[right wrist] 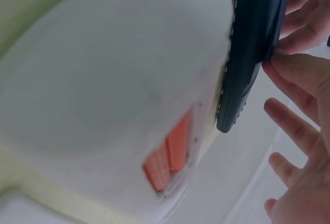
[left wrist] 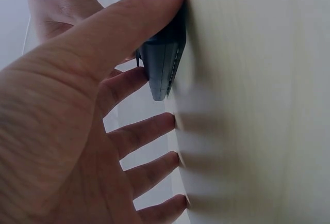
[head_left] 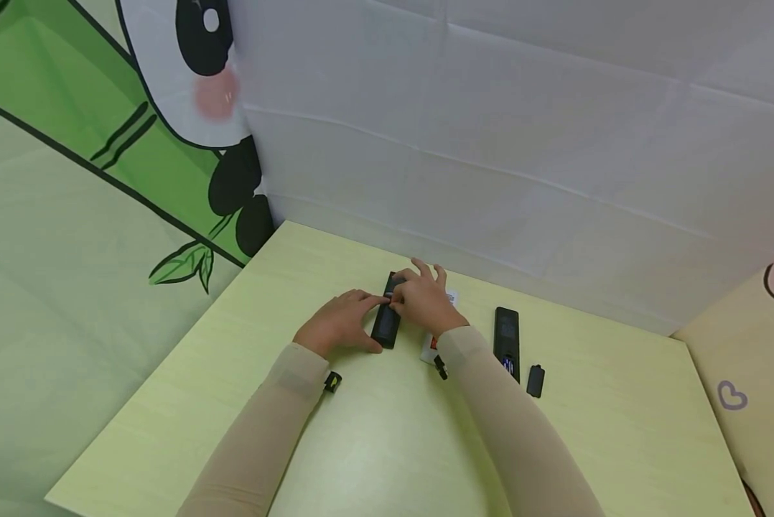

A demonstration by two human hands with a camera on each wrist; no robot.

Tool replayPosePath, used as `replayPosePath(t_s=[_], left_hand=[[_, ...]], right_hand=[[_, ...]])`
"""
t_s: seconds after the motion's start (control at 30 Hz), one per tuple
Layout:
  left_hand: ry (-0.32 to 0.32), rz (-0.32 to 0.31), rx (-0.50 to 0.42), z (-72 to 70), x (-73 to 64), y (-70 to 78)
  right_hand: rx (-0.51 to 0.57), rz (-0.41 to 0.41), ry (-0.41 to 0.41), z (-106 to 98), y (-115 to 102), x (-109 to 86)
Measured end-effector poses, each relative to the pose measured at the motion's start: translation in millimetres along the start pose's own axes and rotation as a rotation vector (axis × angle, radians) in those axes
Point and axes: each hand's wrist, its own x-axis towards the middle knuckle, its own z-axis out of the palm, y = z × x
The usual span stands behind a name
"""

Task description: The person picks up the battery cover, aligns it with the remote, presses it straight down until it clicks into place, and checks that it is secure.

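Note:
A black remote control (head_left: 385, 329) lies on the table beneath both hands. My left hand (head_left: 343, 321) holds it from the left, thumb at its near end and index finger by its middle; in the left wrist view the other fingertips (left wrist: 164, 123) are spread against the tabletop. From the far right side my right hand (head_left: 423, 301) pinches the edge of a thin battery cover (right wrist: 278, 25) on the remote's upper face, between thumb and index finger. Its remaining fingers are raised and spread. How far the cover is lifted is hard to tell.
Under my right wrist lies a white pack with red print (head_left: 427, 350), partly hidden. Further right is a second black remote (head_left: 507, 334), its battery compartment open with batteries showing. A loose black cover (head_left: 535, 381) lies beside it. A white cloth wall (head_left: 490, 179) borders the table's back.

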Motion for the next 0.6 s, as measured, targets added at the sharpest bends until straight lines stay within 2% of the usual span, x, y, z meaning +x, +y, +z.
replayPosePath(t_s=[0.23, 0.6], left_hand=[[0.005, 0.006, 0.015, 0.5, -1.6, -0.4], [0.007, 0.018, 0.015, -2.8, -12.5, -0.3]], right_hand=[[0.028, 0.035, 0.009, 1, 0, -1.5], [0.149, 0.23, -0.043, 9, -1, 1.7]])
